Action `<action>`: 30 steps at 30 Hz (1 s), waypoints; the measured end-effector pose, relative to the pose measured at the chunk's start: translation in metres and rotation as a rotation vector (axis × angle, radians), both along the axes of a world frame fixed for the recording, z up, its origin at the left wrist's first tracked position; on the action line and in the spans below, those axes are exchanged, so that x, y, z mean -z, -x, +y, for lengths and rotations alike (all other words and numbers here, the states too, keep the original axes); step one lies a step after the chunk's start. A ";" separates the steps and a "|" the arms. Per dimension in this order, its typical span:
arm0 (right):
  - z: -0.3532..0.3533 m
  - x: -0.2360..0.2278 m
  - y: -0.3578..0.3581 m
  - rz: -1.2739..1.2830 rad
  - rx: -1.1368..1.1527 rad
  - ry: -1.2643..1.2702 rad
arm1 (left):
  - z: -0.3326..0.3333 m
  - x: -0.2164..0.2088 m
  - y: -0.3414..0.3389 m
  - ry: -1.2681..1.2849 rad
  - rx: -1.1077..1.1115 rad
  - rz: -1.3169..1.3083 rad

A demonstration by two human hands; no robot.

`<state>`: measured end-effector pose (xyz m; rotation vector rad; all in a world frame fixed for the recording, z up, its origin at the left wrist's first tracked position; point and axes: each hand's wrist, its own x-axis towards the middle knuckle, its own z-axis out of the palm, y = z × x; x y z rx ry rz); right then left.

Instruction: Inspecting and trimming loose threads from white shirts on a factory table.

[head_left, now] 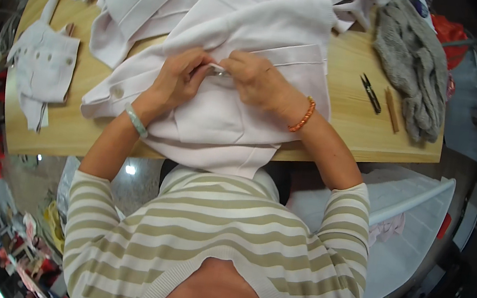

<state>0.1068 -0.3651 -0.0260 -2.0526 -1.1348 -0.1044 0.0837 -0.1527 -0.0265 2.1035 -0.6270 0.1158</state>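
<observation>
A pale pink knitted cardigan [207, 115] lies spread over the front of the table. My left hand [182, 76] pinches a fold of its fabric near the middle. Close beside it, my right hand [255, 82] is closed on the same piece of the garment, and the two sets of fingertips almost meet. Between them a small shiny spot shows, too small to name. A button [116, 92] sits on the cardigan's left end. Below my hands is what looks like a pocket patch [210, 116].
More pale pink garments [149, 7] are heaped at the back. A small buttoned cardigan [44, 59] lies at the left. Black thread snips [370, 94], a brown stick-like tool [392, 110] and a grey knit [412, 69] lie right. A translucent bin [413, 230] stands below the table's right edge.
</observation>
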 end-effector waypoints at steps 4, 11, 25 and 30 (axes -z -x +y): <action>0.005 0.007 0.001 0.127 -0.033 -0.179 | 0.003 0.000 0.002 0.145 0.000 0.265; 0.003 -0.004 0.002 0.344 0.021 -0.020 | 0.010 0.004 -0.001 0.141 0.026 0.323; -0.059 -0.015 0.034 0.439 0.294 0.093 | 0.020 -0.025 -0.001 -0.280 -0.070 0.073; -0.033 -0.011 0.056 0.490 0.141 0.067 | 0.041 -0.040 0.004 -0.467 -0.027 0.044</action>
